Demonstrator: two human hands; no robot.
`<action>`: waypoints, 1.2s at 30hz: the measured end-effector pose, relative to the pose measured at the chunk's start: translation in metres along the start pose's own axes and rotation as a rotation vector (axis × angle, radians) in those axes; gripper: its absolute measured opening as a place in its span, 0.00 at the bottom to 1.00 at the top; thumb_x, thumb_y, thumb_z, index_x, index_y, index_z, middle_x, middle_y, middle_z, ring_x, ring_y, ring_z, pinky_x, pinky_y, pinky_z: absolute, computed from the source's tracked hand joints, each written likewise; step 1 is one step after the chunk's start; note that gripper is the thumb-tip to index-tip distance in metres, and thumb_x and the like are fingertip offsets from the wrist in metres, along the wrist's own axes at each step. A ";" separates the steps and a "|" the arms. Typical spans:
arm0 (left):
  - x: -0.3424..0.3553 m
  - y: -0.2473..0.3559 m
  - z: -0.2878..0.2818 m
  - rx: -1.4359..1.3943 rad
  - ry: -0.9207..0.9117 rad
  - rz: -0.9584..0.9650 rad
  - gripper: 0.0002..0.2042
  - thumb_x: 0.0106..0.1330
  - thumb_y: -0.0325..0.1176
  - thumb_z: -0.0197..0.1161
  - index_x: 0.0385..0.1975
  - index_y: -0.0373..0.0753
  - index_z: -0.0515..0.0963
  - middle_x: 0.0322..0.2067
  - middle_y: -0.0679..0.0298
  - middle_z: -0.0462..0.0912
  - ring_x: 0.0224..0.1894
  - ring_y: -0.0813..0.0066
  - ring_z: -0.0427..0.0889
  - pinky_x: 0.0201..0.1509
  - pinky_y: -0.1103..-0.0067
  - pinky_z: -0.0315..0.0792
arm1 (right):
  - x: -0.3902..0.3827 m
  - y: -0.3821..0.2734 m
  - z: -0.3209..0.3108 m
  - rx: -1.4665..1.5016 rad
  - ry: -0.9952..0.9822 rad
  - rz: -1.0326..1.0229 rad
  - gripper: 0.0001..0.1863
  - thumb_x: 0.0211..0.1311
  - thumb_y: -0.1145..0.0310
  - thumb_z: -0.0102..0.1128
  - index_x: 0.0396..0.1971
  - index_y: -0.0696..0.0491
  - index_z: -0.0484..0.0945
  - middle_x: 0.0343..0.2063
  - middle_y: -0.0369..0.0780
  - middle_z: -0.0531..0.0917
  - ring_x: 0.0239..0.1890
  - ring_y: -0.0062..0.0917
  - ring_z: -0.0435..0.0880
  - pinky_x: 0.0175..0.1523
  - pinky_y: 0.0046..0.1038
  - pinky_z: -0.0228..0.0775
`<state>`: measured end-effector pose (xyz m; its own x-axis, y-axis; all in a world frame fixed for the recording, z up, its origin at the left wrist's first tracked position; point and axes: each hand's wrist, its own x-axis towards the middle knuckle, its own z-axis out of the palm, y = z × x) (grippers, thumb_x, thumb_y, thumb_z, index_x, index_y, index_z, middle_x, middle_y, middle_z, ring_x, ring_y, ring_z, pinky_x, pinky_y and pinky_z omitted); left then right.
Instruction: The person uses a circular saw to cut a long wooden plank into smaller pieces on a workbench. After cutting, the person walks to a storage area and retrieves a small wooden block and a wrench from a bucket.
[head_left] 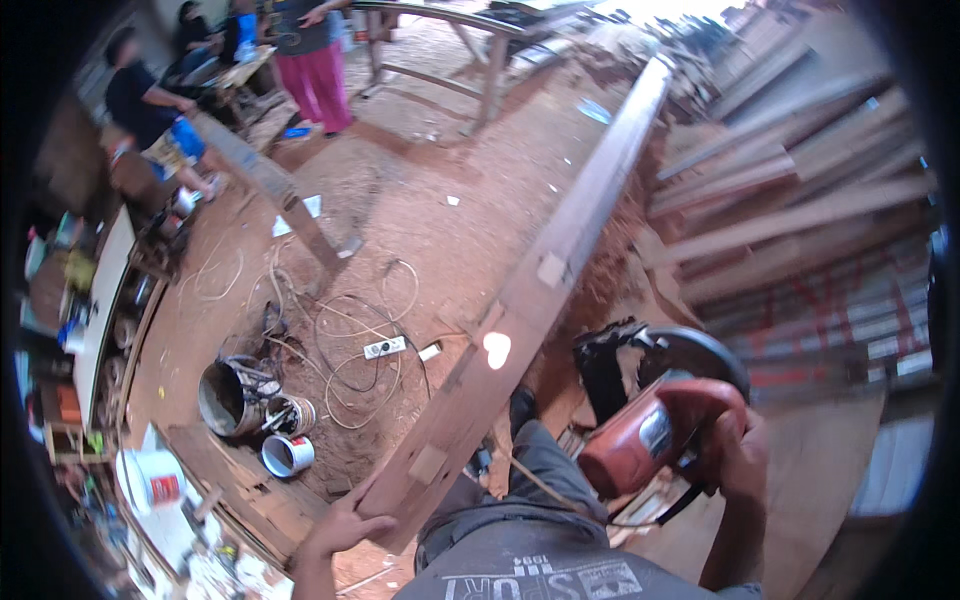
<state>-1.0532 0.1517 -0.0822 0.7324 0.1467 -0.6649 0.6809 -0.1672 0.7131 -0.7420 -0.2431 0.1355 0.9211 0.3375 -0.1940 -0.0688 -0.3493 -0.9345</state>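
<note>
A long reddish-brown wooden beam [515,295] runs from beside my lap to the far right. Light square patches show on its upper face, and a bright spot of light falls near its middle. My left hand [340,532] grips the beam's near end, its thumb lying along the top; the other fingers are partly hidden. To the right of the beam, my right hand [738,452] is closed around the handle of a red circular saw [632,448] with a dark round guard. The saw is held up beside my leg, apart from the beam. A cord hangs from it.
Stacked planks [790,215] fill the right side. Tangled cords and a white power strip [384,347] lie on the dirt floor to the left, near a metal bucket [228,398] and a white pail [150,480]. People [150,105] are at the far left, near a wooden frame [490,75].
</note>
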 end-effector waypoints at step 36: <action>0.198 0.208 0.185 0.589 1.104 -0.192 0.52 0.60 0.65 0.67 0.74 0.31 0.55 0.72 0.44 0.58 0.80 0.39 0.41 0.75 0.33 0.25 | 0.289 0.069 -0.039 0.233 -0.841 0.470 0.22 0.76 0.49 0.57 0.46 0.55 0.77 0.20 0.31 0.74 0.18 0.15 0.72 0.22 0.19 0.65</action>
<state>-0.7674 -0.0346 -0.1065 0.4311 0.9023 -0.0055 0.8785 -0.4183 0.2306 -0.4660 -0.2041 0.0266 0.2153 0.7505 -0.6248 -0.5143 -0.4567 -0.7259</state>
